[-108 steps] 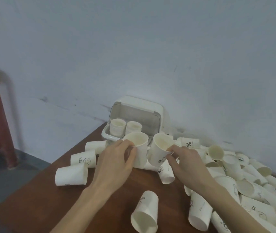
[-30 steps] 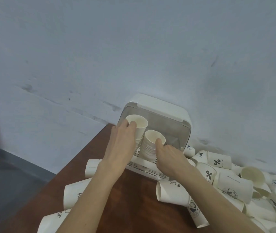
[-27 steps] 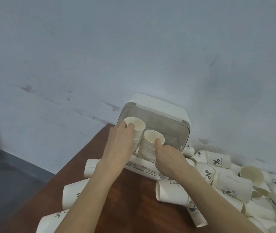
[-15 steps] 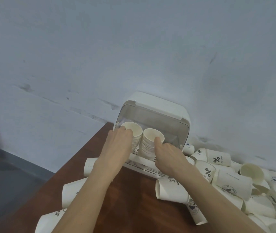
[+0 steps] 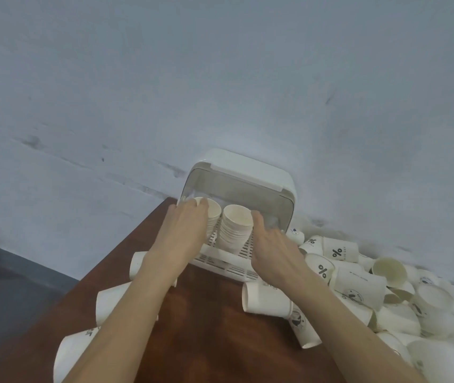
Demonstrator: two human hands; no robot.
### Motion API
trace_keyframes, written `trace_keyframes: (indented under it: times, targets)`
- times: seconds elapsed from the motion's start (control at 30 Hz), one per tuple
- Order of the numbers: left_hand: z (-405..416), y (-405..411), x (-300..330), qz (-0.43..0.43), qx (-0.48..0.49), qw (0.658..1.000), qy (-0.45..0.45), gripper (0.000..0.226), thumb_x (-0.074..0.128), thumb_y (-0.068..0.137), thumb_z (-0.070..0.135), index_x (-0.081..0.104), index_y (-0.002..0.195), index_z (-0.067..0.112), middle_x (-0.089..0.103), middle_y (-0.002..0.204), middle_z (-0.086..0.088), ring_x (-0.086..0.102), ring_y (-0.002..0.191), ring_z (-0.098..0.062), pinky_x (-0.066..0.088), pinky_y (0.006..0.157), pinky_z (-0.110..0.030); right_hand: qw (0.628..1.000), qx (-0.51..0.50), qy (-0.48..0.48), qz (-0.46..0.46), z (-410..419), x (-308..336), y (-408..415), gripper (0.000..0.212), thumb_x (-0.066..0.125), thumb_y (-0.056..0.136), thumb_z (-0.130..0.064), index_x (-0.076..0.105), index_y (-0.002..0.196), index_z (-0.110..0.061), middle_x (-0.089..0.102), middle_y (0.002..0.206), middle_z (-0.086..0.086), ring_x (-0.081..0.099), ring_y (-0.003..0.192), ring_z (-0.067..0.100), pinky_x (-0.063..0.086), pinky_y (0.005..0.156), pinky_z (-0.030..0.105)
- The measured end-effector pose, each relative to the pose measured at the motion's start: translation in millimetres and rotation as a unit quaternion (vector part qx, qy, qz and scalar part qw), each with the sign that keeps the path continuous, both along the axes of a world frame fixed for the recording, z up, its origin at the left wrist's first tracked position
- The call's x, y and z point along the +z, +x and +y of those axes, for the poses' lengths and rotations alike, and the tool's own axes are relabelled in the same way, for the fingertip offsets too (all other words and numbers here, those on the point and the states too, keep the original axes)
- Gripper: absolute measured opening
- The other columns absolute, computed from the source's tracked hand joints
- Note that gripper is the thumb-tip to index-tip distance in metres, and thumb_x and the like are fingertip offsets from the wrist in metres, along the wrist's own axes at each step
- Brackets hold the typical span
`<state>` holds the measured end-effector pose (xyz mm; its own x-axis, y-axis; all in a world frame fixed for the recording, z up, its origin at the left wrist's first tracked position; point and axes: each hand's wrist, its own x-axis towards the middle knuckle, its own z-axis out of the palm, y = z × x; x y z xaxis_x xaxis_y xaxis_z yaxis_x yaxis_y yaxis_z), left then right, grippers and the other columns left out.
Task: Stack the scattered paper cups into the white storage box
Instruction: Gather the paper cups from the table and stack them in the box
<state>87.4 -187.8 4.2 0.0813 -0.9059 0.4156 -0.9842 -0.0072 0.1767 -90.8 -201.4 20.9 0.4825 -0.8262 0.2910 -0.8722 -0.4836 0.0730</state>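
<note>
The white storage box (image 5: 248,172) stands open against the wall on a brown table (image 5: 214,341). Two stacks of paper cups stand on its slatted tray. My left hand (image 5: 184,233) lies over the left stack (image 5: 214,214), fingers curled round the top cup at its rim. The right stack (image 5: 234,230) stands free, and my right hand (image 5: 272,250) is beside it with straight fingers, the index fingertip touching the top cup's rim. Loose cups lie around the box.
A big heap of paper cups (image 5: 358,283) fills the table's right side. One cup (image 5: 264,299) lies on its side in front of the box, under my right wrist. Several cups (image 5: 115,302) lie at the left edge. Grey floor (image 5: 5,294) shows left.
Both hands carried a cup each from the table to the box and lowered them onto the two stacks. The left cup has sunk further onto its stack, and my right fingers have loosened.
</note>
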Motion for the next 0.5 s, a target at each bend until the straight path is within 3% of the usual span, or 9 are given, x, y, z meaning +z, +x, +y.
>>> trace_keyframes:
  times: [0.1,0.17,0.23,0.37,0.5]
  targets:
    - [11.4,-4.7,5.7,0.059,-0.022,0.996,-0.071,0.033,0.048,0.096,0.009,0.051,0.128,0.01,0.059,0.12,-0.011,0.057,0.103,-0.03,0.042,0.087,-0.039,0.999,-0.008,-0.012,-0.04,19.8,11.7,-17.8,0.063,0.042,0.079,0.0,0.023,0.138,-0.014,0.053,0.084,0.004,0.044,0.076,0.026,0.036,0.058,0.036]
    - [26.1,-13.7,8.8,0.082,-0.043,0.99,-0.107,0.025,0.049,0.093,0.005,0.06,0.115,0.009,0.062,0.111,-0.012,0.057,0.097,-0.033,0.041,0.084,-0.04,0.998,-0.017,-0.008,-0.057,31.7,19.8,-28.9,0.058,0.042,0.082,-0.002,0.025,0.135,-0.016,0.043,0.075,-0.002,0.04,0.072,0.024,0.033,0.057,0.035]
    - [43.8,-25.3,9.6,0.105,-0.066,0.985,-0.121,0.026,0.049,0.092,0.006,0.062,0.114,0.01,0.063,0.103,-0.01,0.057,0.094,-0.033,0.04,0.085,-0.04,0.997,-0.021,0.0,-0.074,44.8,26.2,-38.0,0.06,0.042,0.082,-0.002,0.024,0.137,-0.016,0.042,0.076,-0.002,0.041,0.074,0.024,0.033,0.058,0.036]
    - [84.2,-48.1,4.9,0.142,-0.118,0.979,-0.086,0.028,0.047,0.095,0.011,0.061,0.119,0.013,0.062,0.104,-0.007,0.058,0.096,-0.031,0.044,0.085,-0.045,0.993,-0.038,0.008,-0.111,74.3,29.5,-51.4,0.063,0.043,0.081,-0.003,0.025,0.139,-0.018,0.055,0.083,0.004,0.046,0.078,0.025,0.04,0.062,0.039]
    - [123.9,-67.4,-4.6,0.165,-0.146,0.975,-0.041,0.031,0.044,0.099,0.019,0.057,0.127,0.019,0.06,0.118,0.0,0.055,0.108,-0.025,0.046,0.09,-0.042,0.989,-0.045,0.009,-0.141,108.0,22.9,-61.6,0.055,0.041,0.085,-0.005,0.029,0.136,-0.018,0.045,0.077,0.0,0.042,0.077,0.024,0.035,0.063,0.039]
